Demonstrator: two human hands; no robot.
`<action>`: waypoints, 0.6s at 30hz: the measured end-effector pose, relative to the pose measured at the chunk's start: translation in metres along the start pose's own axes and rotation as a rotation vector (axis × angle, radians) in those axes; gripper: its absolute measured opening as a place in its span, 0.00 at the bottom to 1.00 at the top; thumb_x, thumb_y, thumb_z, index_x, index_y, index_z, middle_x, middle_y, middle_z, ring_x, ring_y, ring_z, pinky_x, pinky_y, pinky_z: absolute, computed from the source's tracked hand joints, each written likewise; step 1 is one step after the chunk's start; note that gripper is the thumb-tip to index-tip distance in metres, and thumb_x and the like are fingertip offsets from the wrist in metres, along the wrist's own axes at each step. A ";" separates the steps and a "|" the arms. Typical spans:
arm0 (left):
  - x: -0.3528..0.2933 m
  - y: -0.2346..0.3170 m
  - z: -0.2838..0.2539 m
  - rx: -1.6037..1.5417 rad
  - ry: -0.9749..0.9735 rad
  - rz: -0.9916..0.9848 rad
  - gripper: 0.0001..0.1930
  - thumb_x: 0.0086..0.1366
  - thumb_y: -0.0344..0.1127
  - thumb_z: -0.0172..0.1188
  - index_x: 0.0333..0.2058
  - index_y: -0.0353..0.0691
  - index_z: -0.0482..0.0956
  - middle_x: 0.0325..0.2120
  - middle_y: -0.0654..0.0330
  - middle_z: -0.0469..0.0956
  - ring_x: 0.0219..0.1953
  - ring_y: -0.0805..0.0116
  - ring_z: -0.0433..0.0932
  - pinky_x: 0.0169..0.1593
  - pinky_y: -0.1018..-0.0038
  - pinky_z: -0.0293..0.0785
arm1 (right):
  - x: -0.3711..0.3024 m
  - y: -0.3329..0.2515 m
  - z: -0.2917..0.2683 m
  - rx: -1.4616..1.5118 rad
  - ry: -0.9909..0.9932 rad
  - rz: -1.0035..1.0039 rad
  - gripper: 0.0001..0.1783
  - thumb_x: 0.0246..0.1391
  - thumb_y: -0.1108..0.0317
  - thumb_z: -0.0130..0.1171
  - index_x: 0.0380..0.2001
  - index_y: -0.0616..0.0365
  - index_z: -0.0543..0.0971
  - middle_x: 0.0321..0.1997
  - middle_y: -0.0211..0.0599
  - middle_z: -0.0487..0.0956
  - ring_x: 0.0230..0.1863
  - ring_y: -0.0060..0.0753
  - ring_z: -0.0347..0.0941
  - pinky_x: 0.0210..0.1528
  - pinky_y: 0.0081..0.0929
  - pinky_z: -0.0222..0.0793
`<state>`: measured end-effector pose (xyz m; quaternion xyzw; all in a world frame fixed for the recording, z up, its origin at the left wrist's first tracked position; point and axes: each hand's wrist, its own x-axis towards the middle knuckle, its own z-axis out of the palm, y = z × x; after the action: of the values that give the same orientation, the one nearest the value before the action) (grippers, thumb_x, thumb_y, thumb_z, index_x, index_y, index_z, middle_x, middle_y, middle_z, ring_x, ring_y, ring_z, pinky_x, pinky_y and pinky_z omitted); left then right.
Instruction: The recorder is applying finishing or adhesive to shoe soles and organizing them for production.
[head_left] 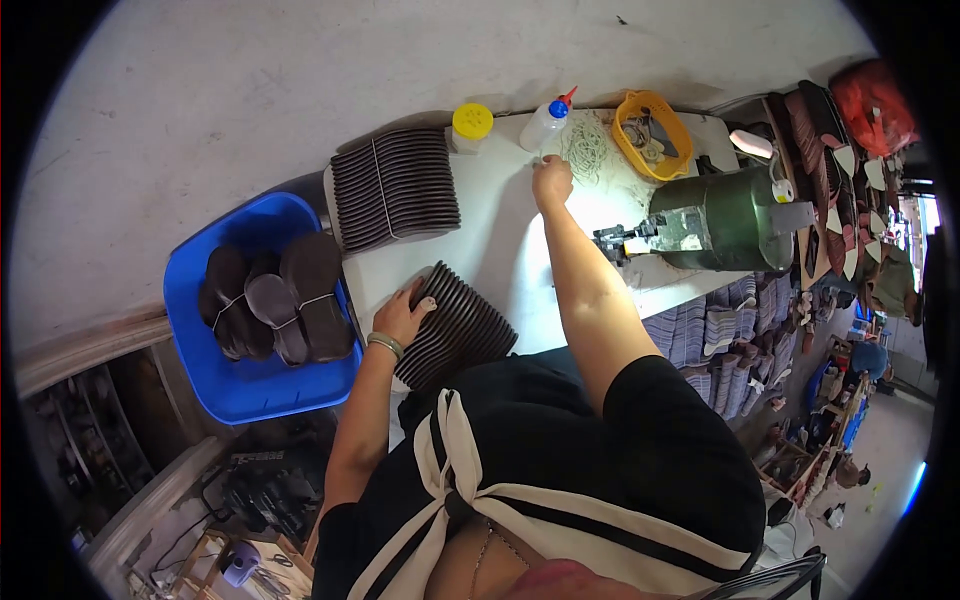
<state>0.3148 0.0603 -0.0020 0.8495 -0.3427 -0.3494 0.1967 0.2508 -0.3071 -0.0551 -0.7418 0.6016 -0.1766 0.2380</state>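
Note:
My left hand [400, 315] grips the left end of a row of dark brown shoe soles [462, 325] standing on edge at the table's near side. Something pale is wrapped round one of its digits. My right hand [552, 184] is stretched far over the white table [500, 230], its fingers drawn together; what they hold, if anything, is too small to make out. Just right of it lies a heap of pale thin loops [588, 150], like string or rubber bands. A second row of soles [395, 190], bound with a pale tie, stands at the back left.
Left of the table, a blue tub [260, 400] holds tied bundles of soles. Along the back stand a yellow-lidded jar [472, 125], a squeeze bottle [545, 125] with a red tip, and a yellow basket [680, 165]. A green machine [730, 222] occupies the table's right end.

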 end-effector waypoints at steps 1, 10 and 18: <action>0.000 -0.001 0.000 0.006 -0.011 -0.012 0.31 0.62 0.61 0.45 0.59 0.53 0.63 0.49 0.49 0.72 0.51 0.49 0.71 0.53 0.60 0.67 | -0.001 0.000 0.002 -0.123 -0.015 -0.011 0.11 0.50 0.61 0.57 0.35 0.53 0.80 0.42 0.44 0.74 0.45 0.47 0.72 0.44 0.43 0.69; 0.005 -0.004 0.005 -0.040 0.066 0.045 0.28 0.63 0.60 0.44 0.55 0.50 0.66 0.48 0.50 0.70 0.48 0.48 0.72 0.50 0.58 0.69 | 0.015 0.017 0.009 0.305 0.011 0.261 0.07 0.53 0.67 0.55 0.31 0.59 0.79 0.33 0.41 0.78 0.37 0.40 0.75 0.41 0.33 0.69; 0.024 -0.050 0.031 -0.341 0.042 -0.062 0.26 0.67 0.52 0.38 0.61 0.53 0.57 0.48 0.47 0.71 0.49 0.44 0.71 0.51 0.62 0.67 | -0.161 -0.056 -0.023 0.505 -0.636 -0.873 0.08 0.46 0.77 0.55 0.32 0.57 0.77 0.31 0.39 0.75 0.33 0.38 0.74 0.37 0.29 0.70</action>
<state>0.3271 0.0745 -0.0626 0.8211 -0.2480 -0.3907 0.3341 0.2491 -0.1437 -0.0006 -0.8575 0.0798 -0.1649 0.4808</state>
